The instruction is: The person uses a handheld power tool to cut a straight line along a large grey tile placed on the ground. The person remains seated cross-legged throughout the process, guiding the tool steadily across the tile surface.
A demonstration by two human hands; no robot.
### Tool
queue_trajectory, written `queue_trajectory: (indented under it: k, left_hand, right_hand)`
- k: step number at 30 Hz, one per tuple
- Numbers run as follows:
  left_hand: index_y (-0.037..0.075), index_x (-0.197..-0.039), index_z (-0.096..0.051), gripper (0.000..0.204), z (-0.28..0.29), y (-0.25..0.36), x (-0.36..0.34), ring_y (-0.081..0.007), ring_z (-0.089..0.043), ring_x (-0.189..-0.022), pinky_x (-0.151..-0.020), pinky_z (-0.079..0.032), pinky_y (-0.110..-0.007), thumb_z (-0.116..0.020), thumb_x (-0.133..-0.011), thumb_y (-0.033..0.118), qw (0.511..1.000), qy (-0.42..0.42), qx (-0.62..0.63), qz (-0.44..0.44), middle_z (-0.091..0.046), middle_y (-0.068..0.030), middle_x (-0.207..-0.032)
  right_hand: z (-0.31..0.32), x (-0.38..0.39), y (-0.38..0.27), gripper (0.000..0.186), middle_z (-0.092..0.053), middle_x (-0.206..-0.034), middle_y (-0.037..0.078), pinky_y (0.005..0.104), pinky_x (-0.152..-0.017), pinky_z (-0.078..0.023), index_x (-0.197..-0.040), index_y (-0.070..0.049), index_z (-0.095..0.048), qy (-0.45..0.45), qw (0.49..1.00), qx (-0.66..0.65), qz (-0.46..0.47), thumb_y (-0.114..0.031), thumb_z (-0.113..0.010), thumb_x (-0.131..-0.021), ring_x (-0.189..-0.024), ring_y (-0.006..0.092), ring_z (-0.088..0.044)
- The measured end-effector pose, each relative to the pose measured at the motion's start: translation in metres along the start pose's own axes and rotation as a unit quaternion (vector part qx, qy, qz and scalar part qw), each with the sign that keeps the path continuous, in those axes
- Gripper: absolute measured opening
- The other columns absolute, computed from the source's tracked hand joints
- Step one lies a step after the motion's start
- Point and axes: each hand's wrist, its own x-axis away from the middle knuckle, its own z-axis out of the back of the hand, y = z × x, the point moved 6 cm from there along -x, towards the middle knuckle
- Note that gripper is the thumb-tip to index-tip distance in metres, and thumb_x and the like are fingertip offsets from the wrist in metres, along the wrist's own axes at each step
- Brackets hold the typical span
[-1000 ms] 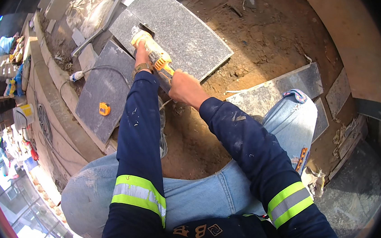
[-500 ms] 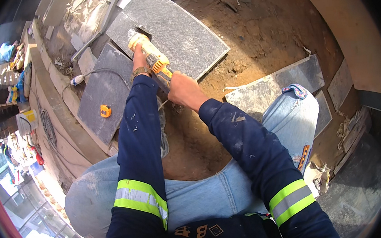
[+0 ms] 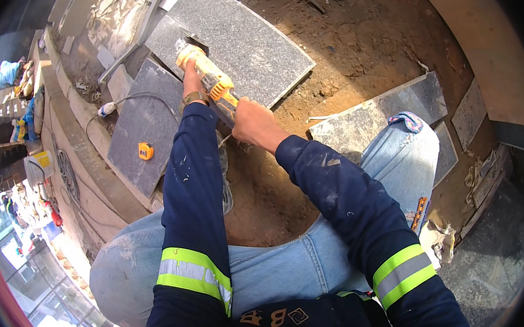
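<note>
Both my hands hold a yellow angle grinder [image 3: 218, 85] over a grey speckled stone slab [image 3: 252, 46]. My left hand [image 3: 191, 76] is wrapped round the front of the grinder, near its head; most of those fingers are hidden behind the tool. Farther back, my right hand [image 3: 255, 123] grips the rear of the body. The grinder's head is at a thin cut line in the slab's left part, and the disc is mostly hidden. Left of my left forearm, a second dark slab [image 3: 146, 124] carries a small orange tape measure [image 3: 145, 150].
A cable with a white and blue connector [image 3: 106, 109] crosses the second slab. Another dusty slab [image 3: 358, 127] lies by my right knee on brown soil [image 3: 376, 41]. At the left are a coiled cable [image 3: 66, 171] and a bucket [image 3: 39, 167]. Smaller slab pieces lie at the right.
Almost nothing differs. The view shifts very slightly, while both hands keep the grinder at the same place on the slab.
</note>
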Motion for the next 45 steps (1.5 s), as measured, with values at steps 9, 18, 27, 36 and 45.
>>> queue_trajectory:
  k: [9, 18, 27, 36, 45]
  left_hand:
    - [0.001, -0.12, -0.059, 0.056, 0.002, -0.002, -0.002, -0.0261, -0.068, -0.081, -0.075, -0.056, -0.041, -0.057, -0.09, 0.048, 1.0, 0.011, 0.007, -0.004, -0.068, -0.0105, -0.098]
    - [0.002, -0.117, -0.061, 0.056, 0.003, -0.001, -0.008, -0.0264, -0.068, -0.079, -0.074, -0.056, -0.041, -0.057, -0.088, 0.049, 1.0, -0.01, 0.002, 0.0, -0.069, -0.0105, -0.097]
    - [0.003, -0.116, -0.062, 0.052, 0.001, 0.0, -0.012, -0.0256, -0.068, -0.078, -0.074, -0.056, -0.041, -0.056, -0.09, 0.048, 1.0, -0.01, 0.004, 0.009, -0.069, -0.0095, -0.095]
    - [0.004, -0.115, -0.062, 0.051, 0.0, 0.001, -0.016, -0.026, -0.068, -0.075, -0.072, -0.056, -0.041, -0.055, -0.09, 0.048, 1.0, -0.016, 0.0, 0.0, -0.069, -0.0096, -0.094]
    - [0.001, -0.12, -0.06, 0.055, 0.007, -0.003, -0.024, -0.026, -0.069, -0.082, -0.076, -0.056, -0.041, -0.056, -0.09, 0.048, 1.0, -0.024, 0.015, -0.005, -0.069, -0.0104, -0.1]
  right_hand:
    - [0.002, 0.003, 0.0, 0.03, -0.066, -0.093, 0.028, 0.0478, -0.077, -0.054, -0.099, 0.008, -0.055, 0.008, 1.0, -0.002, 0.003, -0.008, -0.065, -0.075, -0.089, 0.0426, -0.067]
    - [0.0, -0.002, -0.001, 0.03, -0.066, -0.093, 0.029, 0.0474, -0.078, -0.054, -0.099, 0.008, -0.054, 0.009, 1.0, 0.004, 0.001, -0.009, -0.065, -0.076, -0.089, 0.0426, -0.067]
    - [-0.002, -0.008, 0.0, 0.032, -0.066, -0.093, 0.029, 0.0464, -0.079, -0.054, -0.1, 0.008, -0.054, 0.018, 1.0, 0.013, 0.007, -0.01, -0.066, -0.076, -0.09, 0.0426, -0.067]
    - [-0.004, -0.015, -0.001, 0.036, -0.067, -0.1, 0.025, 0.0424, -0.082, -0.055, -0.102, 0.005, -0.056, -0.005, 1.0, 0.022, -0.007, -0.012, -0.069, -0.073, -0.094, 0.0377, -0.068]
    - [-0.004, -0.009, -0.002, 0.034, -0.067, -0.097, 0.027, 0.0445, -0.081, -0.054, -0.101, 0.007, -0.055, 0.006, 1.0, 0.014, 0.005, -0.011, -0.067, -0.075, -0.093, 0.0406, -0.068]
